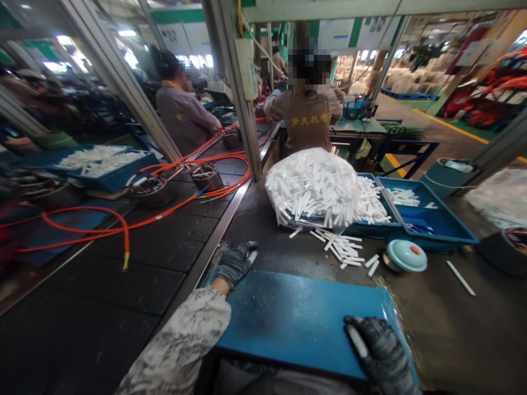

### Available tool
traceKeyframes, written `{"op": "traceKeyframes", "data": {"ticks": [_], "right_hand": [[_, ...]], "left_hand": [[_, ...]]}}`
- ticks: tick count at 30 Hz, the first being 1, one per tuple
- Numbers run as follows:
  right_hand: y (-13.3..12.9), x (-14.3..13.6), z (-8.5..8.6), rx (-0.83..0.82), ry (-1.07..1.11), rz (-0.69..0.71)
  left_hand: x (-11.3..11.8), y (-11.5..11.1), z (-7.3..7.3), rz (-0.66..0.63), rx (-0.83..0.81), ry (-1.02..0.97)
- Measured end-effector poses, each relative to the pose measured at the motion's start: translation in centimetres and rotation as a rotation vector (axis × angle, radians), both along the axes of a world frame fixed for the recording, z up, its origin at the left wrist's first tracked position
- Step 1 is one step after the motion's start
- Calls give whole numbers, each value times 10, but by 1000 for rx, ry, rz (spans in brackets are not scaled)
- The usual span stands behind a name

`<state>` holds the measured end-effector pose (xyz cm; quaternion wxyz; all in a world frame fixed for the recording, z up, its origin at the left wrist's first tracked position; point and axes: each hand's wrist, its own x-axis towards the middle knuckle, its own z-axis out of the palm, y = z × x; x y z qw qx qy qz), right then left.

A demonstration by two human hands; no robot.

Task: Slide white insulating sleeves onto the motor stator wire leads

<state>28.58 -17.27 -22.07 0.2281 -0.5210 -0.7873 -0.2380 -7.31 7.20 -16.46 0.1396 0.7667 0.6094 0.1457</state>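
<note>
Beside a black conveyor (123, 291), a dark workbench (465, 334) bears a flat, rectangular blue mat (304, 315), smudged darker towards its left. The gloved left hand (235, 264) lies by its far left corner, the right (381, 351) over its right side; fingers curl, gripping what, I cannot tell.

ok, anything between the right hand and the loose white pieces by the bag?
Nothing visible blocks the right hand from the loose white pieces; only the blue mat and dark bench lie between. The pale container sits further right.
</note>
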Motion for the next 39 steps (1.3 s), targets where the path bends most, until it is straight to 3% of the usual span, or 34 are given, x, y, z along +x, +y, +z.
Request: {"op": "traceKeyframes", "data": {"ticks": [17,25,39], "right_hand": [[0,-3,1,-47,39,-10],[4,-1,3,-1,52,11],[-5,-5,-5,-59,61,-37]], "left_hand": [[-1,1,-5,1,11,-18],[-1,0,-1,-1,33,-4],[0,0,-1,14,15,-16]]}}
